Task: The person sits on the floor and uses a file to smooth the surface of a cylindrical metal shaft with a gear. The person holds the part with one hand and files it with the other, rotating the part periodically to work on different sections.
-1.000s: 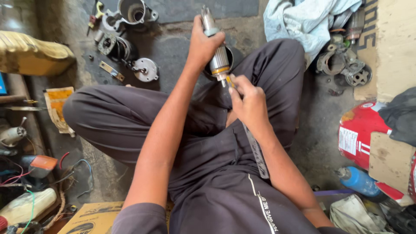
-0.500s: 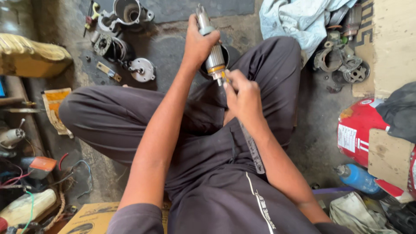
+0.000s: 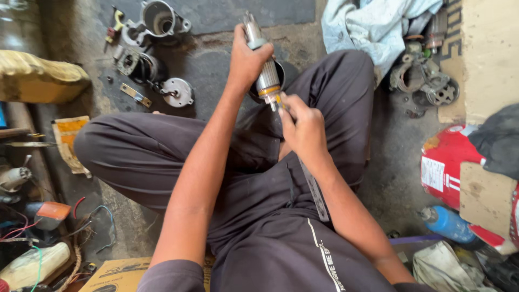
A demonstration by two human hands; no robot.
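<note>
Over my lap, the left hand [image 3: 246, 59] is wrapped tight round the armature [image 3: 264, 65], a steel motor rotor held near upright, shaft end poking up past the fist. I judge it heavy for its bulk and fully rigid: laminated steel body, a copper band at the bottom. The ribbed middle gives good purchase, and that's where the fist sits. The copper end looks the delicate part, so I'd keep my grip off it. The bare shaft is probably slick and greasy.

Right hand [image 3: 303, 127] sits just below, fingers pinched on something small right at the copper end; I can't tell what, it's hidden by the knuckles. A long flat strip [image 3: 315, 189] runs down along the right forearm; whether that hand holds it I can't say.

Floor's crowded. A dark round cup [image 3: 278, 70] sits right behind the armature. Up left, a motor housing [image 3: 159, 19], an end plate [image 3: 177, 92] and a small bracket [image 3: 135, 95]. Up right, a pale rag [image 3: 373, 27] and a heap of greasy parts [image 3: 427, 81]. Right side, a red canister [image 3: 448, 167] and a blue bottle [image 3: 446, 221]. Nothing sits between the hands; my knees box in the space.
</note>
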